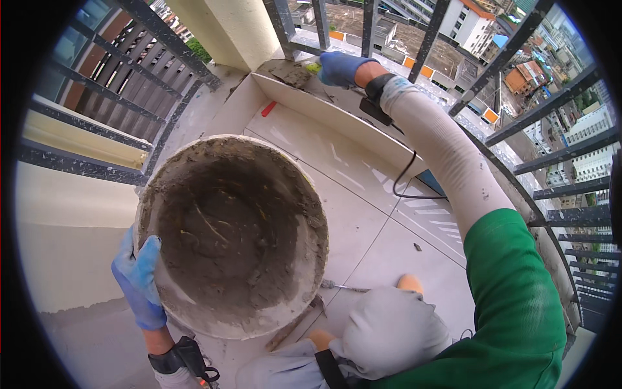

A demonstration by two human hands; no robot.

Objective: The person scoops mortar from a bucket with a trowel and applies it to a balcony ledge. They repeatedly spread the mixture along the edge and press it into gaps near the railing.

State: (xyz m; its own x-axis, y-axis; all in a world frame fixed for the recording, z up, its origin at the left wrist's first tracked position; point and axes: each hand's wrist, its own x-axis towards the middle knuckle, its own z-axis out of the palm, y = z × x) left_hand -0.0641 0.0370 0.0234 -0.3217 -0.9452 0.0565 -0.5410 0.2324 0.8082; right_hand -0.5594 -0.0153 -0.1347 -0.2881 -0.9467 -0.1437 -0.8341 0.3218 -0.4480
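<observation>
A large round bucket [319, 217] stands at the left, its rim crusted with grey mortar. Wet mortar [220, 223] coats its inside and bottom. My left hand [139, 275], in a blue glove, grips the bucket's left rim, with the thumb over the edge. Stretched far forward, my right hand [346, 69], also blue-gloved, is closed at the foot of the railing. A yellow-green end [313, 67] of what it holds shows beside the fingers; the rest is hidden. Next to it, dark mortar [285, 72] lies in the corner behind an upright tile strip [343, 120].
Dark metal railings [431, 42] curve around the balcony, with buildings far below. A cream pillar [236, 32] rises at the far corner. On the tiled floor [363, 194] lie a small red piece [268, 109] and a thin metal tool [343, 286]. My knee [392, 330] is close by.
</observation>
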